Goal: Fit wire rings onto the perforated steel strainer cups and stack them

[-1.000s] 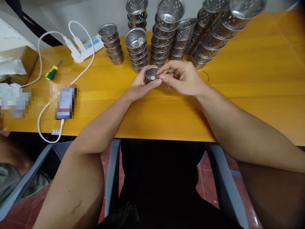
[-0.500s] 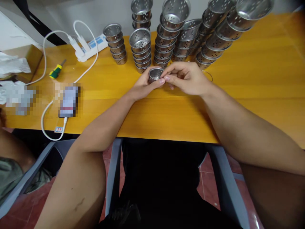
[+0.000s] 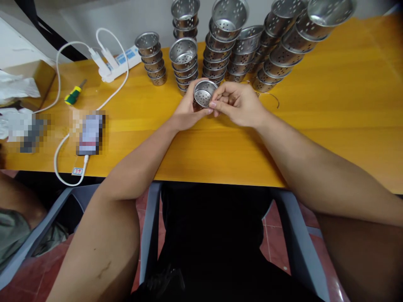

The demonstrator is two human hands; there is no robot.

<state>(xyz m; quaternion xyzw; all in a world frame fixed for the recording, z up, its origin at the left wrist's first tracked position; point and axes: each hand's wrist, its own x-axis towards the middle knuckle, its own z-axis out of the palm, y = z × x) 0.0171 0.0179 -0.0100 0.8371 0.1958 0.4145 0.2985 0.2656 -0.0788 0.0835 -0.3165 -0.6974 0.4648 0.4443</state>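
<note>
A small perforated metal cup (image 3: 205,93) is held just above the table's surface, its mouth tilted toward me. My left hand (image 3: 188,105) wraps around its left side, thumb along the near edge. At the cup's right rim, my right hand (image 3: 234,102) is closed in a pinch with thumb and forefinger; whether anything small lies between those fingertips is hidden. A thin brownish wire (image 3: 274,98) curves out from behind the right hand; its other end cannot be seen.
Stacks of perforated metal cups (image 3: 183,54) stand along the back of the table (image 3: 330,109). To the left are a power strip (image 3: 121,65) with white cables, a screwdriver (image 3: 74,95), a blurred phone (image 3: 90,134) and a cardboard box (image 3: 47,79). Another person's leg (image 3: 19,201) shows at far left.
The cup has tipped toward me, so its perforated bottom now shows, and it sits slightly higher. My right hand has shifted a little left along with it.
</note>
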